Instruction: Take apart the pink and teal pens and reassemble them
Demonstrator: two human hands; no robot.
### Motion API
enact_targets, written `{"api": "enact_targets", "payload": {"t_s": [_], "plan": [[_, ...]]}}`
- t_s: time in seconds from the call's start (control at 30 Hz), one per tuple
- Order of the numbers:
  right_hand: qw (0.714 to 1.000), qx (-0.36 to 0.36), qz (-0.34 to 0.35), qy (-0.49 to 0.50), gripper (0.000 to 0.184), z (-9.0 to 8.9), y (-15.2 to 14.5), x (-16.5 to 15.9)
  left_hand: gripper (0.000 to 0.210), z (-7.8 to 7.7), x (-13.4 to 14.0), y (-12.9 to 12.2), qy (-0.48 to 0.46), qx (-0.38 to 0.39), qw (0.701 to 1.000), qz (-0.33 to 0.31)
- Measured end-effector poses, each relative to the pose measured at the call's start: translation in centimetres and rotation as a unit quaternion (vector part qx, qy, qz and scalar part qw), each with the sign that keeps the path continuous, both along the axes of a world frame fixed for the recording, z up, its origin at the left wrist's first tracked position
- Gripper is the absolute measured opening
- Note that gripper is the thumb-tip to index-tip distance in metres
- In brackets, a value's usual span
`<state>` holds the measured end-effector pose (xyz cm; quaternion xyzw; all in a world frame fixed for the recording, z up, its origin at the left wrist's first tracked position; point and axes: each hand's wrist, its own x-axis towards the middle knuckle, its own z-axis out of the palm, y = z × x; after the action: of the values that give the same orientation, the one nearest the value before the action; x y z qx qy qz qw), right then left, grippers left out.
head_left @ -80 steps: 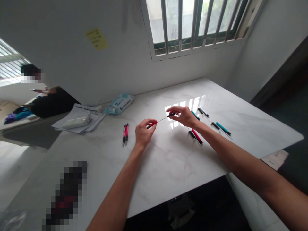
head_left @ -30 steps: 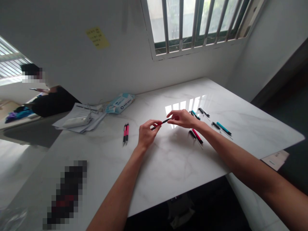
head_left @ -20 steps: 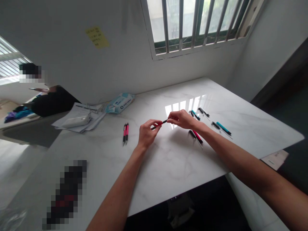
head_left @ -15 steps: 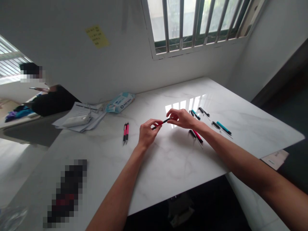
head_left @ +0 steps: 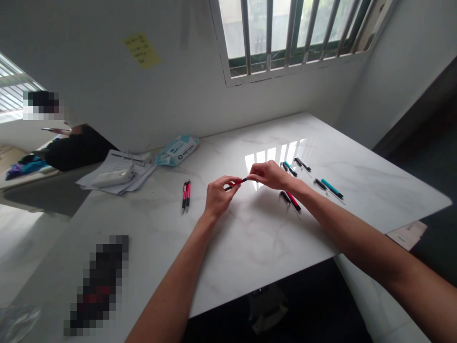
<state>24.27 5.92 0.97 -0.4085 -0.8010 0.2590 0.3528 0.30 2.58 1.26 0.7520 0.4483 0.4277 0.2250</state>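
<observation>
Between my two hands is a red and black pen (head_left: 244, 180), held above the marble-patterned table (head_left: 246, 247). My left hand (head_left: 219, 194) pinches its red barrel. At the pen's other end, the fingers of my right hand (head_left: 267, 174) are closed on the tip, hiding that end. Two red and black pens (head_left: 186, 196) lie side by side to the left of my left hand. Beneath my right forearm rest parts of another red pen (head_left: 293, 200). Teal pen parts (head_left: 332, 189) and black pen parts (head_left: 303, 164) lie farther right.
A blue wipes packet (head_left: 177, 150) and stacked papers (head_left: 117, 174) with a white object on top sit at the back left. A blurred dark object (head_left: 102, 281) lies front left. Another person (head_left: 76, 147) is at the far left. A barred window (head_left: 296, 38) is above.
My right fingers have closed in on the end of the pen, covering the thin tip that showed before. My left hand keeps its hold in nearly the same place.
</observation>
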Motion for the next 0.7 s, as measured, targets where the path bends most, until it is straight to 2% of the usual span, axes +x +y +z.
{"api": "enact_targets", "payload": {"t_s": [0.17, 0.27, 0.4, 0.53, 0.7], "plan": [[1.0, 0.016, 0.018, -0.012, 0.03, -0.02, 0.11, 0.08, 0.013, 0.02, -0.03, 0.03, -0.001, 0.001, 1.0, 0.0], [1.0, 0.006, 0.007, -0.022, 0.036, -0.01, 0.13, 0.12, 0.014, 0.04, -0.02, 0.03, -0.007, -0.003, 1.0, -0.005], [0.999, 0.025, 0.022, -0.004, 0.031, 0.05, 0.07, 0.1, 0.013, 0.17, -0.01, -0.06, -0.004, -0.012, 1.0, -0.002], [1.0, -0.015, -0.012, -0.024, 0.051, 0.4, -0.15, -0.24, 0.013, 0.43, -0.01, -0.21, -0.001, -0.017, 1.0, -0.006], [0.998, -0.057, -0.017, -0.036, 0.06, 0.81, -0.5, -0.74, 0.013, 0.55, -0.12, -0.18, 0.021, -0.001, 1.0, -0.022]]}}
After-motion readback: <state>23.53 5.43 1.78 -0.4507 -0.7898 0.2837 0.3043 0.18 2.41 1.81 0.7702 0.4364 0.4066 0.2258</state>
